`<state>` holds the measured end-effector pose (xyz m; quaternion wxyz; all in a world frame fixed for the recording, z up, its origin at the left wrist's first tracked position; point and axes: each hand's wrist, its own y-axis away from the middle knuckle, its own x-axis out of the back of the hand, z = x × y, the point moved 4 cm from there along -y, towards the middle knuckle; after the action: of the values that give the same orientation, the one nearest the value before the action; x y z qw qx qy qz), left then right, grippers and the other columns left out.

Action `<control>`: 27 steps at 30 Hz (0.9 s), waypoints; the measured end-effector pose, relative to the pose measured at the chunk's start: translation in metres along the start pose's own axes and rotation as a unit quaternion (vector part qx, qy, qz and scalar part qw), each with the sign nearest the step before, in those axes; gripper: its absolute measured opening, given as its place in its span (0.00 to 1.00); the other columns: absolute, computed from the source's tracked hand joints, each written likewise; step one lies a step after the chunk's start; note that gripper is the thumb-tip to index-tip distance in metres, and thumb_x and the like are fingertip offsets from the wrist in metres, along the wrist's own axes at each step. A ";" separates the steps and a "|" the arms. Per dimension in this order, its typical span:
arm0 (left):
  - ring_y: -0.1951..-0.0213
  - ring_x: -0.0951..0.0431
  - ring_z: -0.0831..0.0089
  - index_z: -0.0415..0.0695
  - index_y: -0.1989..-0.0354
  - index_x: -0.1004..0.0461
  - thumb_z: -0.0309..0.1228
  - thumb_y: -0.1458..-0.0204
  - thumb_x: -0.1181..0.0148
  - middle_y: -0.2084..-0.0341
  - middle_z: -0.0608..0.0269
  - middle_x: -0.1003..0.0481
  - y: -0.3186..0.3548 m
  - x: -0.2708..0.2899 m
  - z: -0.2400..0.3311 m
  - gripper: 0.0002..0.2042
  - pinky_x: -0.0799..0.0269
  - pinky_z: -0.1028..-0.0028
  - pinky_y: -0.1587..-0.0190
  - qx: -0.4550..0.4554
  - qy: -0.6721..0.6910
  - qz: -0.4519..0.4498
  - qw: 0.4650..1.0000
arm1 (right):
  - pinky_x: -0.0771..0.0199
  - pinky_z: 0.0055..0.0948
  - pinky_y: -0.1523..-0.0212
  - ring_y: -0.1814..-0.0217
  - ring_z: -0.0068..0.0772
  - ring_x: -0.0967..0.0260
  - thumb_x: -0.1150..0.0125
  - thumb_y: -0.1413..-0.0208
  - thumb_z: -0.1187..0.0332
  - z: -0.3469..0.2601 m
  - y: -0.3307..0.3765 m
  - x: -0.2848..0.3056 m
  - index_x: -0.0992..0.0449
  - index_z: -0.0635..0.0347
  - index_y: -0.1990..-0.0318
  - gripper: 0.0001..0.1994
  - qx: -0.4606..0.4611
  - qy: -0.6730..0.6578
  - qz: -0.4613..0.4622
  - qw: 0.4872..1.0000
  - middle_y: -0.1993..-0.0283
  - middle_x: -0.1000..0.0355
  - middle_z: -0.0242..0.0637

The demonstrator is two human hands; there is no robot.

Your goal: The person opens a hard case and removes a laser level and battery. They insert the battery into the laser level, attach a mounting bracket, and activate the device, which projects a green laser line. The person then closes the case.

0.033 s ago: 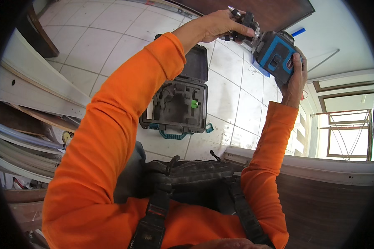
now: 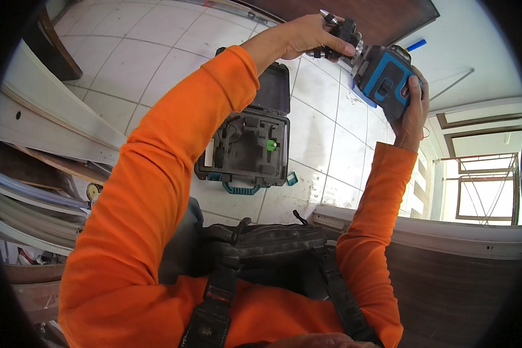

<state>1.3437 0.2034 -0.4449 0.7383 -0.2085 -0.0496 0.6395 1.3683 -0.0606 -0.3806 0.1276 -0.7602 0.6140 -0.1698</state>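
Observation:
At the upper right I hold up a blue and black laser level (image 2: 383,81). My right hand (image 2: 413,107) is closed round its lower right side, with the thumb on its face. A black and silver mount (image 2: 345,42) with knobs and a pointed metal tip adjoins the level's upper left side. My left hand (image 2: 307,36) grips this mount, its thumb across the front. The mount and level seem joined, but I cannot tell how firmly.
An open black carrying case (image 2: 249,145) with a teal handle and a green piece inside lies on the tiled floor (image 2: 313,139). Beside it is a small teal piece (image 2: 292,178). Boards and profiles (image 2: 52,116) are stacked at left; a black bag (image 2: 261,240) hangs at my front.

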 end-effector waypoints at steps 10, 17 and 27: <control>0.51 0.21 0.70 0.42 0.40 0.31 0.22 0.60 0.22 0.54 0.60 0.21 0.001 -0.008 0.042 0.35 0.25 0.72 0.46 -0.104 -0.077 0.064 0.990 | 0.18 0.32 0.47 0.50 0.32 0.23 0.37 0.35 0.52 0.024 -0.004 0.001 0.31 0.68 0.41 0.27 -0.046 -0.044 0.028 0.998 0.48 0.26 0.47; 0.50 0.22 0.72 0.43 0.39 0.32 0.21 0.61 0.23 0.52 0.61 0.22 0.001 0.009 0.049 0.36 0.26 0.73 0.44 -0.160 -0.108 0.052 0.980 | 0.15 0.35 0.48 0.48 0.38 0.20 0.45 0.32 0.48 0.030 -0.008 -0.003 0.31 0.65 0.41 0.27 -0.152 -0.193 -0.013 0.969 0.43 0.26 0.50; 0.51 0.23 0.73 0.41 0.39 0.32 0.18 0.59 0.25 0.53 0.61 0.22 -0.001 0.020 0.042 0.35 0.26 0.73 0.45 -0.120 -0.026 0.060 0.991 | 0.16 0.45 0.42 0.35 0.50 0.28 0.32 0.42 0.60 0.013 0.004 -0.009 0.49 0.59 0.24 0.42 -0.005 -0.238 -0.235 0.942 0.31 0.39 0.57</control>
<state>1.3340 0.2324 -0.4106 0.6669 -0.2813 -0.1326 0.6771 1.3687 -0.0528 -0.3950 0.2231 -0.9016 0.3706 -0.0057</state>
